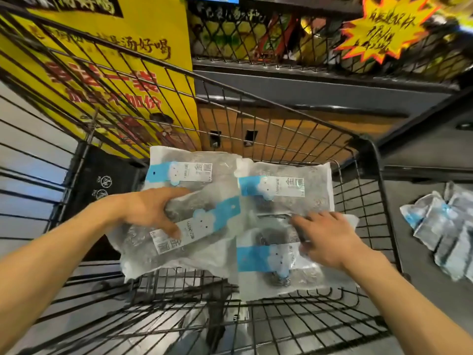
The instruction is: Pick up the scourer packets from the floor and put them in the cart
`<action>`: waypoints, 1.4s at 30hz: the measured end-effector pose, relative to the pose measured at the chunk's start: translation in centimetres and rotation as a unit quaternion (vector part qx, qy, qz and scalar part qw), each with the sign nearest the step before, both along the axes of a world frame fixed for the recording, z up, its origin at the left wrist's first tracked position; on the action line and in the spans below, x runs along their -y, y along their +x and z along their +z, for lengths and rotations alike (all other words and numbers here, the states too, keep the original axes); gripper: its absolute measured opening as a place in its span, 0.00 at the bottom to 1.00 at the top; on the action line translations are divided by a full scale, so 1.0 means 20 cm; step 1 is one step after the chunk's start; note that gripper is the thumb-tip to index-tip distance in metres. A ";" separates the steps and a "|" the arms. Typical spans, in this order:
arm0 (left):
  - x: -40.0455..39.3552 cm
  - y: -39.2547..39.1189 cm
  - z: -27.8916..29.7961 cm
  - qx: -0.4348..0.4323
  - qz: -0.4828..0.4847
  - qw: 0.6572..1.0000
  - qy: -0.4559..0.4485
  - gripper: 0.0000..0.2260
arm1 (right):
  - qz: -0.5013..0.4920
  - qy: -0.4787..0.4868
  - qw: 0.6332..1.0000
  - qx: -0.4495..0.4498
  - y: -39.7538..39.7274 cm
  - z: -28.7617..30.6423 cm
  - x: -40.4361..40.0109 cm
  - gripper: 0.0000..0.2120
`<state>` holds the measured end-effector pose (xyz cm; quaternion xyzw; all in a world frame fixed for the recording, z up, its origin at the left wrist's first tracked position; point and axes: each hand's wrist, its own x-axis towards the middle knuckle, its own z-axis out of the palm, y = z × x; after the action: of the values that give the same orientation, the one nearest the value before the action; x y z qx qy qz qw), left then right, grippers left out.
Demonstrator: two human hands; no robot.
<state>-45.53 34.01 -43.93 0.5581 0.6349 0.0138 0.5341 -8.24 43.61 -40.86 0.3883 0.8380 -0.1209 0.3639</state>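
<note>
Several clear scourer packets with blue-and-white labels lie inside the black wire cart (373, 201). My left hand (151, 211) grips a tilted packet (179, 239) at the cart's left, thumb across its label. My right hand (325, 237) rests on the near right packet (266, 262), fingers curled at its top edge. Two more packets (281, 188) lie flat behind them. A heap of further packets (440, 226) lies on the grey floor to the right of the cart.
A yellow poster (115, 73) with red lettering stands behind the cart's far left side. A dark shelf unit (307, 80) with mesh-fronted goods and a starburst price tag (378, 29) rises ahead. Grey floor lies on the right.
</note>
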 end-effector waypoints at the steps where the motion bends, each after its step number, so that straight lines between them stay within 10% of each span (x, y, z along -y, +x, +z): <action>1: -0.02 0.01 -0.02 -0.027 -0.025 0.999 -0.013 0.39 | -0.010 0.004 1.000 -0.016 0.00 0.00 0.01 0.30; 9: -0.08 0.14 -0.07 -0.326 -0.122 0.930 0.115 0.35 | -0.070 0.043 0.992 -0.091 0.06 0.05 0.03 0.35; 16: -0.06 0.31 0.31 -0.289 -0.111 0.933 0.184 0.35 | -0.088 0.094 0.984 -0.127 -0.04 0.38 0.03 0.39; 29: -0.04 0.63 1.96 -0.258 -0.125 0.839 0.463 0.35 | -0.132 0.309 0.904 -0.264 0.17 1.96 0.30 0.50; 42: -0.25 1.78 2.54 -0.195 -0.261 0.757 0.566 0.35 | -0.279 0.419 0.833 -0.229 1.17 2.38 0.53 0.55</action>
<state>-9.98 39.10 6.80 0.8932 0.4316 0.1222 -0.0317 15.10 32.97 6.80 0.6822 0.7237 0.0599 -0.0852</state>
